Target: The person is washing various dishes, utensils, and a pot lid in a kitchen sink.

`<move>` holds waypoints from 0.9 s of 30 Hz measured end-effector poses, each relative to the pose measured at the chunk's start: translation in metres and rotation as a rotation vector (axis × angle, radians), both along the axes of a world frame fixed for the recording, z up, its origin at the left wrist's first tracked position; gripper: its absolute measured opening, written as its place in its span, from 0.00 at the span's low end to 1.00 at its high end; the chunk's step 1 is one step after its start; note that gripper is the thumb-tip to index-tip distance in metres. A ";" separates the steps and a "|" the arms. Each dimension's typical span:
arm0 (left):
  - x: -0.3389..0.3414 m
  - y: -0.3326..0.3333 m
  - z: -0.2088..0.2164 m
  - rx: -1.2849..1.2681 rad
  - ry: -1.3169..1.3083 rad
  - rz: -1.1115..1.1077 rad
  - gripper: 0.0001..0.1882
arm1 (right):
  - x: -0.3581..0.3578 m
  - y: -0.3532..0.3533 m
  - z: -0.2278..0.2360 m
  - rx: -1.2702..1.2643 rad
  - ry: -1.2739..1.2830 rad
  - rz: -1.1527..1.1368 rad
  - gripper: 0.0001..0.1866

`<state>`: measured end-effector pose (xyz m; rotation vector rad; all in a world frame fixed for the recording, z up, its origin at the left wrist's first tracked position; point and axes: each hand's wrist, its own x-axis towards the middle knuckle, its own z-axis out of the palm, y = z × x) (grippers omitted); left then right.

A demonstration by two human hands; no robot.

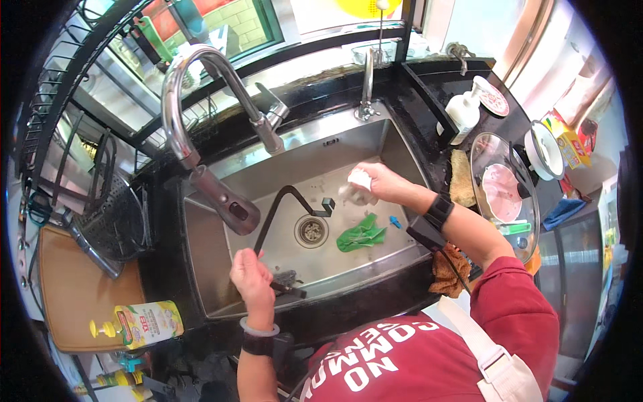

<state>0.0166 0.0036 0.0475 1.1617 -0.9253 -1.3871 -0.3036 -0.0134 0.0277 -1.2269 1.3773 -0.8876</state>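
My left hand (pixel 252 280) is closed at the sink's near left, its fingers curled at the lower end of a bent black rod (pixel 271 214). The rod arches over the basin and finishes in a squared tip. Above the basin, toward its right side, my right hand (pixel 380 182) grips a crumpled white cloth (pixel 360 184), partly blurred. A wet green cloth (pixel 362 234) lies on the basin floor beside the round drain (pixel 311 232). Close to it is a small blue piece (pixel 395 222). Next to my left hand sits a dark bristly item (pixel 284 277), kind unclear.
A steel sink (pixel 221 295) lies under a tall chrome faucet (pixel 181 114) whose grey spray head (pixel 231 209) overhangs the left side. A yellow pump bottle (pixel 151 323) lies at lower left. At right are a sponge (pixel 461 177), a glass lid (pixel 482 151) and a white pump bottle (pixel 462 114).
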 end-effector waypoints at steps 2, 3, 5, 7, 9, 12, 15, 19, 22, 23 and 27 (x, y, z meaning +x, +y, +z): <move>-0.008 0.001 -0.004 0.016 -0.036 -0.017 0.13 | 0.007 0.003 0.017 -0.058 -0.059 -0.062 0.10; -0.014 0.001 -0.006 0.013 -0.038 -0.033 0.13 | 0.016 0.006 0.022 -0.070 -0.157 -0.119 0.11; -0.027 0.005 -0.012 0.030 0.030 -0.067 0.12 | 0.044 0.013 0.025 -0.184 -0.413 -0.182 0.12; -0.043 0.008 -0.018 -0.004 -0.050 -0.110 0.11 | 0.079 0.010 0.018 -0.002 -0.671 -0.158 0.15; -0.061 0.015 -0.026 -0.114 -0.210 -0.174 0.10 | 0.113 0.010 0.004 0.107 -0.893 -0.195 0.14; -0.076 0.027 -0.034 -0.225 -0.467 -0.286 0.10 | 0.130 -0.006 -0.014 0.133 -0.474 -0.194 0.11; -0.075 0.032 -0.030 -0.348 -0.599 -0.432 0.10 | 0.120 -0.015 -0.019 0.211 -0.487 -0.298 0.11; -0.055 0.019 -0.005 -0.608 -0.844 -0.251 0.11 | 0.095 -0.007 -0.006 0.145 -0.255 -0.149 0.14; -0.051 -0.010 0.015 -0.944 -1.180 0.086 0.10 | 0.090 0.006 0.006 -0.025 0.232 0.125 0.15; -0.050 -0.020 0.019 -1.086 -1.221 -0.027 0.09 | 0.094 0.011 0.008 -0.071 0.297 0.181 0.14; -0.036 -0.041 0.018 -0.856 -1.064 -0.654 0.07 | 0.094 0.020 0.011 -0.248 0.385 0.429 0.11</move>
